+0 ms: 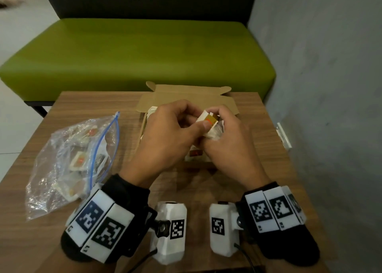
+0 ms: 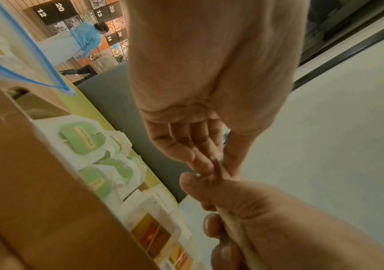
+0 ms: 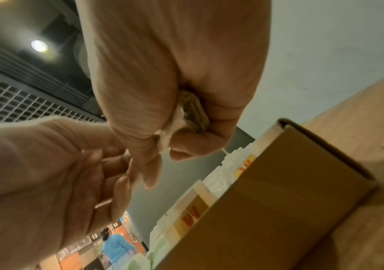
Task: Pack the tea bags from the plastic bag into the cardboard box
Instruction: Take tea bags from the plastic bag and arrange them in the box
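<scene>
Both hands hover together over the open cardboard box point(image 1: 187, 99) on the wooden table point(image 1: 258, 148). My right hand point(image 1: 217, 128) grips a small bundle of tea bags point(image 3: 190, 114) in its curled fingers. My left hand point(image 1: 199, 118) pinches the top tea bag point(image 1: 208, 119), white with an orange label, between thumb and fingers. Inside the box point(image 2: 36, 182) stand rows of green-labelled tea bags point(image 2: 82, 140) and orange-labelled tea bags point(image 2: 151, 235). The clear plastic zip bag point(image 1: 72, 159) lies open at the left with several tea bags inside.
A green bench point(image 1: 134, 51) runs behind the table. A grey wall point(image 1: 330, 66) stands close on the right, with a white fitting point(image 1: 284, 136) by the table edge. A person in blue point(image 2: 87, 38) stands far off.
</scene>
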